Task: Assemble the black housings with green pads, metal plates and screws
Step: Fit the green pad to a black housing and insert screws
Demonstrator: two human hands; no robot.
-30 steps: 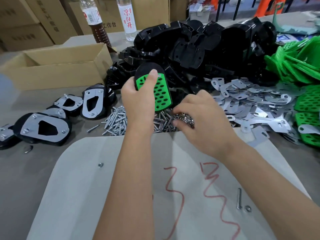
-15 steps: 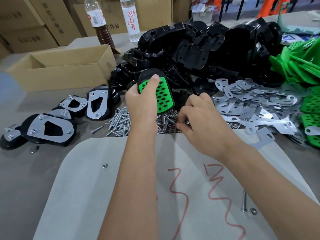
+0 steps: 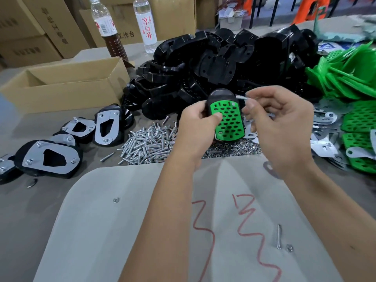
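grey worktable (image 3: 24,210), pale mat (image 3: 142,231), cardboard boxes (image 3: 67,86) behind

The screw (image 3: 241,97) pinched in the right hand (image 3: 278,127) is blurred; the left hand (image 3: 193,129) hides the housing's (image 3: 220,95) left side.

Cardboard cartons (image 3: 50,27) behind grey table (image 3: 24,210)

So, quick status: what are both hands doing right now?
Left hand grips housing with green pad. Right hand pinches a screw near its top edge. Nothing in the way.
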